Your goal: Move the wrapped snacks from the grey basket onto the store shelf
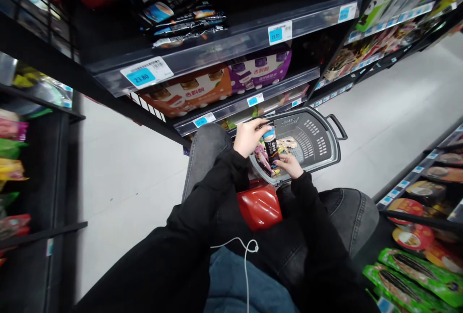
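Between my two hands is a slim black packet (271, 146) with a blue and cream end and white lettering. My left hand (249, 135) pinches its upper end. Lower down, my right hand (290, 164) grips the bottom end with thumb and fingers. The packet is over the grey shopping basket (318, 142), whose black handle points to the right. Inside the basket, several colourful packets (263, 155) lie partly hidden behind my hands and the black packet. A shiny red bag (259, 205) rests between my legs, just below the basket's near edge.
Ahead stands a black shelf with price tags (142, 75), stacked black packets (181, 14), an orange multipack (191, 90) and a purple multipack (260, 69). Shelves also flank me on both sides, with green packages (419, 274) at lower right. A white cord (246, 265) hangs over my lap.
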`<action>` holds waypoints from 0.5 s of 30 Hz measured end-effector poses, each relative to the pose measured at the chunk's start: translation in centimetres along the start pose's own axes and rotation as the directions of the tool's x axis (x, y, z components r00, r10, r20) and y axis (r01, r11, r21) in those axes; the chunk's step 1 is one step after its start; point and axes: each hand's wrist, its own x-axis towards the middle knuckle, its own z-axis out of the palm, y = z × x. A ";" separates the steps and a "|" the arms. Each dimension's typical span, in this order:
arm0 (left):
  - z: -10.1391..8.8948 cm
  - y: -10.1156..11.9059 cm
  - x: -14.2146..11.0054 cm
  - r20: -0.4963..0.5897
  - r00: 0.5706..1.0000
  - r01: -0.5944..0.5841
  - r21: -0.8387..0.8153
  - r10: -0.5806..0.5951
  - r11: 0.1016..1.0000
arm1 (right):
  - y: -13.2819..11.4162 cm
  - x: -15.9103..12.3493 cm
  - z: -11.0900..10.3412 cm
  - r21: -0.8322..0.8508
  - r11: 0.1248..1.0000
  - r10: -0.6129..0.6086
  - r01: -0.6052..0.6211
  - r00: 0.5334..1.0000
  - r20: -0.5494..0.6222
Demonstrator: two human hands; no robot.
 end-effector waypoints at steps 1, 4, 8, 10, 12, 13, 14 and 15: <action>0.1 -0.8 0.2 0.012 0.999 0.046 0.046 -0.046 0.998 | -0.1 -0.3 -0.5 -0.005 1.000 0.015 -0.015 1.000 -0.009; 0.4 -3.6 0.4 0.120 0.977 0.135 0.284 -0.175 0.949 | 0.0 -1.1 -2.5 -0.027 0.984 0.175 -0.176 0.984 -0.020; 1.1 -7.0 -0.5 0.368 0.829 0.090 0.656 -0.422 0.749 | 1.6 -1.0 -4.6 -0.218 0.833 0.466 -0.508 0.857 -0.217; 2.0 -7.9 -1.2 0.549 0.676 -0.024 0.683 -0.491 0.730 | 2.9 -0.3 -4.7 -0.303 0.741 0.505 -0.599 0.795 -0.336; 3.5 -8.4 -1.9 0.683 0.559 -0.114 0.625 -0.470 0.772 | 4.4 0.5 -4.3 -0.349 0.700 0.499 -0.623 0.777 -0.385; 4.2 -8.4 -2.2 0.723 0.530 -0.139 0.590 -0.443 0.796 | 5.1 0.8 -3.9 -0.364 0.699 0.488 -0.616 0.783 -0.387; 4.9 -8.4 -2.5 0.748 0.514 -0.154 0.562 -0.421 0.812 | 5.8 1.0 -3.4 -0.383 0.704 0.470 -0.598 0.797 -0.381; 5.5 -8.3 -2.7 0.759 0.519 -0.163 0.539 -0.393 0.826 | 6.2 1.1 -3.0 -0.404 0.715 0.446 -0.571 0.817 -0.365</action>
